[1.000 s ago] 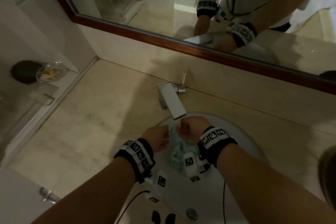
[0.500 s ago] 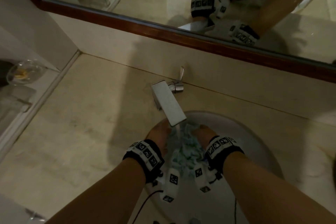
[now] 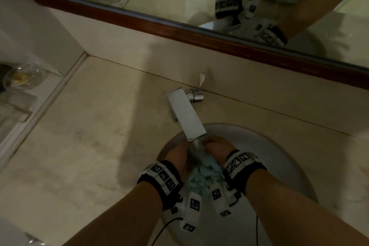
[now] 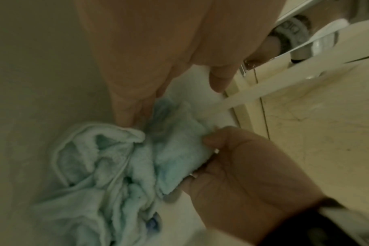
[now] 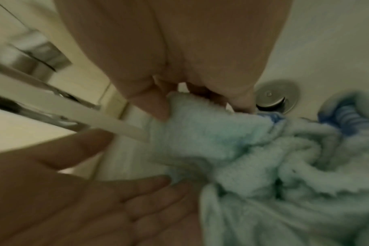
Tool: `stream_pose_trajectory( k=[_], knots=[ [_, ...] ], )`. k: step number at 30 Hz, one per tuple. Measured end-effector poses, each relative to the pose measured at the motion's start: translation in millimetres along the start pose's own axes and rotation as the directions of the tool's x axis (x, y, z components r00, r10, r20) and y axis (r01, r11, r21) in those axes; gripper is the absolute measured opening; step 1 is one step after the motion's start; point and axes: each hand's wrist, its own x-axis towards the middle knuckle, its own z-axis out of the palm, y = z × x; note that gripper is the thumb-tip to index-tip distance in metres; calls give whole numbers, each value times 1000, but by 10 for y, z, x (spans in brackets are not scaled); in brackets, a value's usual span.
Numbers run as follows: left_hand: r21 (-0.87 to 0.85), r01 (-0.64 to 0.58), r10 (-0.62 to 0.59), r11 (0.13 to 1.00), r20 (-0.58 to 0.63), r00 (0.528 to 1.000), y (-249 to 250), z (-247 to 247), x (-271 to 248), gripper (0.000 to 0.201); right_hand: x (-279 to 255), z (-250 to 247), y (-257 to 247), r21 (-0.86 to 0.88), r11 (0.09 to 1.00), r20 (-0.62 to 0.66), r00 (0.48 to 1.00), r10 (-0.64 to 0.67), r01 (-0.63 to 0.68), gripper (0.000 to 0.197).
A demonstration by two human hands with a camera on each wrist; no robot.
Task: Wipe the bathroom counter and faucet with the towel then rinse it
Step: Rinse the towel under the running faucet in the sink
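My right hand (image 5: 179, 58) pinches the towel (image 5: 253, 158) edge where the water stream (image 5: 74, 113) lands. My left hand (image 5: 63, 199) touches it, fingers straight. The drain (image 5: 276, 94) lies just beside.

Two hands (image 3: 178, 156) (image 3: 215, 148), one towel (image 3: 205, 175), one faucet (image 3: 186, 118)

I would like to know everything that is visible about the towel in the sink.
The towel is pale blue-green terry cloth with a darker blue striped patch near one end. It is crumpled into folds, bunched in the white sink under the water stream from the faucet. The right hand pinches one fold; the left hand touches it with straight fingers.
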Motion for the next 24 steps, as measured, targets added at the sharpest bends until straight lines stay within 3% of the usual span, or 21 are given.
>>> stream_pose_trajectory(
  k=[6,9,12,18,21,24],
  knots=[
    [80,5,-8,997,38,999,-82,-14,-66,51,-332,-84,85,338,941,28,1000,9,-18,26],
    [119,22,-31,993,72,997,-156,-24,-152,68,-513,-71,154,561,828,65,997,-50,5,25],
    [146,36,-51,989,101,994,-231,-53,-271,62,-661,-56,192,714,699,84,986,-146,42,19],
    [-83,-201,207,976,71,976,-258,-1,-548,34,-893,-144,111,860,502,-2,984,-179,93,23],
    [-181,-310,330,933,99,939,-240,4,-650,48,-1027,-243,-43,910,405,-20,986,-165,86,5],
    [-210,-387,412,898,92,907,-257,-26,-760,42,-1065,-309,-80,922,388,33,991,-128,19,19]
  ],
)
